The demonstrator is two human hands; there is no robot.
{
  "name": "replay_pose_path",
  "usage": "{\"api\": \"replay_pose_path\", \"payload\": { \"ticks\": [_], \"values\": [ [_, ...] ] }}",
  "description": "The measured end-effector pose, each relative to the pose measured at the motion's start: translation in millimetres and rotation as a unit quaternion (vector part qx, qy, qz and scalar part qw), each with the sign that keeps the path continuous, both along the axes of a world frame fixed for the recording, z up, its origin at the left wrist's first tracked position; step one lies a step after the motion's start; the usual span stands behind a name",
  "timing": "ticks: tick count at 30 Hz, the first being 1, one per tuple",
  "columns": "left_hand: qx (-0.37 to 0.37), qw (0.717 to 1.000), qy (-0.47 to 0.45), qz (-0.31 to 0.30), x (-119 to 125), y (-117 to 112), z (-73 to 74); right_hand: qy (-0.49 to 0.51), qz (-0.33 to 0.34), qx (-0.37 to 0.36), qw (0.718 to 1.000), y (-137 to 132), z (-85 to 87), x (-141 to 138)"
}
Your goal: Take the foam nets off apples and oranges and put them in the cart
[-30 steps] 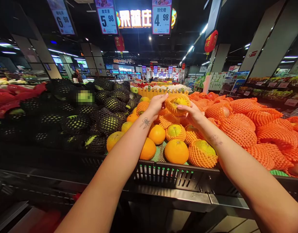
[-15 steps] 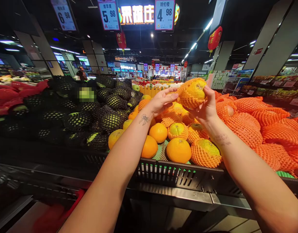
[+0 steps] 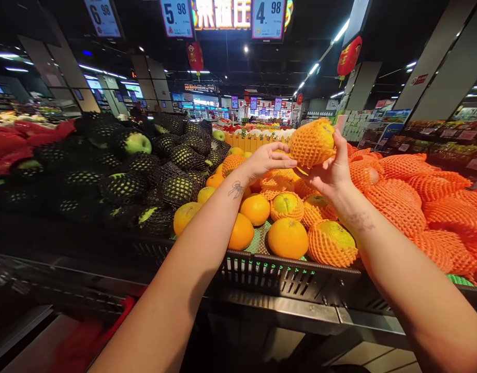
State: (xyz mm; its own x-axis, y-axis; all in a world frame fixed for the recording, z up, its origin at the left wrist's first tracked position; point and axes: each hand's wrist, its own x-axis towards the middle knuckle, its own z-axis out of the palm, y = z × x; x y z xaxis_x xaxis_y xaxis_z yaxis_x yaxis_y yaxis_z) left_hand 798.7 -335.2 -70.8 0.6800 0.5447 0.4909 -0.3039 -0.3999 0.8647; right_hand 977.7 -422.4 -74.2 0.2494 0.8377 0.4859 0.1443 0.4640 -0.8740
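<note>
My right hand (image 3: 335,168) holds up an orange in a foam net (image 3: 311,144), its fingers beneath and its thumb at the right side. The orange net covers most of the fruit, leaving yellow peel bare at the upper right. My left hand (image 3: 267,159) is at the left of this fruit, fingers stretched out and apart. Its fingertips reach the net's edge; whether they touch it I cannot tell. Below both hands lie loose oranges (image 3: 288,238) and netted, greenish-yellow oranges (image 3: 331,242) in a black crate (image 3: 277,274).
Green apples in black nets (image 3: 179,189) are heaped on the left, one apple (image 3: 138,143) partly bare. On the right are fruits in reddish-orange foam nets (image 3: 395,204). A metal ledge (image 3: 280,305) runs below the crate. Price signs (image 3: 267,18) hang overhead.
The held orange has turned in my right hand, so more net and less bare peel faces me. My left fingers have shifted slightly lower against its left side. The view has tilted down a little.
</note>
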Motion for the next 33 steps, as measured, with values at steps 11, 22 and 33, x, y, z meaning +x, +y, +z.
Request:
{"api": "replay_pose_path", "payload": {
  "ticks": [11,22,33],
  "values": [
    [0.032,0.993,0.028,0.109,-0.4,-6.7,1.5,0.1,0.061,-0.011,0.993,-4.0,-0.6,-4.5],
    [0.211,0.916,0.173,0.293,-13.9,9.4,-8.2,0.093,0.016,0.029,0.995,19.2,-6.4,22.7],
    [0.207,0.861,0.062,0.46,-35.8,20.3,2.0,0.184,-0.006,-0.005,0.983,13.9,-4.5,15.3]
  ]
}}
